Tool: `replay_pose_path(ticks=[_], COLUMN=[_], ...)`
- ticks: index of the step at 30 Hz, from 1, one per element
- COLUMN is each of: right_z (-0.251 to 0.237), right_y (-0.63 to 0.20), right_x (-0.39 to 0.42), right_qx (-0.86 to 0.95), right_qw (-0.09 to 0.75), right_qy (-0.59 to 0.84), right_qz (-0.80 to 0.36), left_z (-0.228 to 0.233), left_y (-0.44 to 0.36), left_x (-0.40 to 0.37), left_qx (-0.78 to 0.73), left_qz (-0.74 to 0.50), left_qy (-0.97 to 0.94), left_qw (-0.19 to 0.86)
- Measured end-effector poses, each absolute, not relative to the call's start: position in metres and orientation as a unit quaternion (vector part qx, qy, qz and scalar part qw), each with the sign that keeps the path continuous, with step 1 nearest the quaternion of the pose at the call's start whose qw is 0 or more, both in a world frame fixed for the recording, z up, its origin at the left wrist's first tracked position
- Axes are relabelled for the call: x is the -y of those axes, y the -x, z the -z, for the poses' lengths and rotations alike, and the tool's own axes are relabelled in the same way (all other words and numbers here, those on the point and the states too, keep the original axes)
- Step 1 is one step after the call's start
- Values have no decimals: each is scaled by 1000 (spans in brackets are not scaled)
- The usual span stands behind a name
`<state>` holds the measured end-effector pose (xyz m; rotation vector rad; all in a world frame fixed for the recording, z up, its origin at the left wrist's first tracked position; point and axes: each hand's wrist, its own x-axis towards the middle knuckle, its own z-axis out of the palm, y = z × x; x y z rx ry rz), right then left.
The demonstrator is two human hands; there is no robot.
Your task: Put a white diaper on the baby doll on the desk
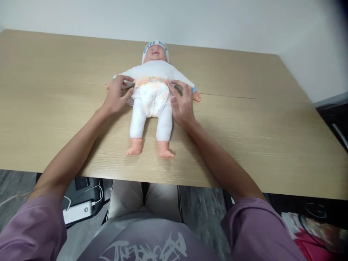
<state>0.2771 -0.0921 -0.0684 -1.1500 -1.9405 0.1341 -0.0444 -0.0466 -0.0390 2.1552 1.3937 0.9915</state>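
Observation:
A baby doll (152, 74) lies on its back on the wooden table (244, 123), head toward the wall, bare feet toward me. It wears a white cap with blue letters, a white top, white leggings and a printed diaper (152, 95) around its hips. My left hand (117, 96) pinches the diaper's side at the doll's waist on the left. My right hand (182, 103) rests at the waist on the right, fingertips on the diaper's other side.
A white wall runs behind the table's far edge. Below the near edge on the left lies a white power strip (77, 212) with cables on a dark floor. Dark furniture (335, 119) stands at the right; coloured items (312, 226) lie at the lower right.

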Motion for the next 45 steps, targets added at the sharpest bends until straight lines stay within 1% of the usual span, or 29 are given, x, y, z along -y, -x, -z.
replay_pose_path(ticks=[3,6,8,10,14,16,19,22,24,27,29,32,34,36,38,40,43,45], right_z=[51,28,14,5,2,4,2,-1,-2,-5,-9,-19,-25,-25,-20,-10,4,8], right_y=[-268,-248,-231,-215,-195,-192,-188,-182,-178,-173,-172,-173,-175,-179,-183,-186,-188,-189], right_x=[95,92,86,75,44,27,6,-7,-11,-11,-3,21,39,53,58,56,47,41], right_qx=[752,749,768,791,818,829,842,840,839,845,847,855,853,842,831,824,818,816], right_qw=[449,451,431,407,372,349,304,293,308,336,340,294,249,225,230,260,305,312], right_qy=[480,479,464,449,433,429,415,402,403,404,405,424,454,486,501,495,472,469], right_qz=[-39,-76,-95,-90,-68,-86,-160,-217,-198,-101,-55,-60,-69,-65,-69,-89,-121,-128], left_z=[55,59,57,55,56,58,60,60,59,60,62,66,69,68,64,56,40,31], left_y=[66,74,76,77,79,81,83,83,83,81,78,72,68,62,54,43,19,4], left_x=[47,49,51,53,51,48,43,41,40,39,38,35,33,29,25,22,21,23], left_qx=[-539,-565,-584,-600,-606,-609,-626,-634,-629,-595,-563,-515,-480,-448,-426,-414,-415,-416], left_qz=[-318,-276,-238,-203,-185,-196,-223,-258,-283,-339,-385,-447,-485,-512,-523,-525,-509,-493], left_qy=[-766,-768,-768,-766,-764,-757,-728,-694,-676,-661,-648,-616,-595,-582,-580,-586,-603,-618], left_qw=[146,119,113,114,123,133,171,226,262,306,339,394,424,445,456,457,452,450])
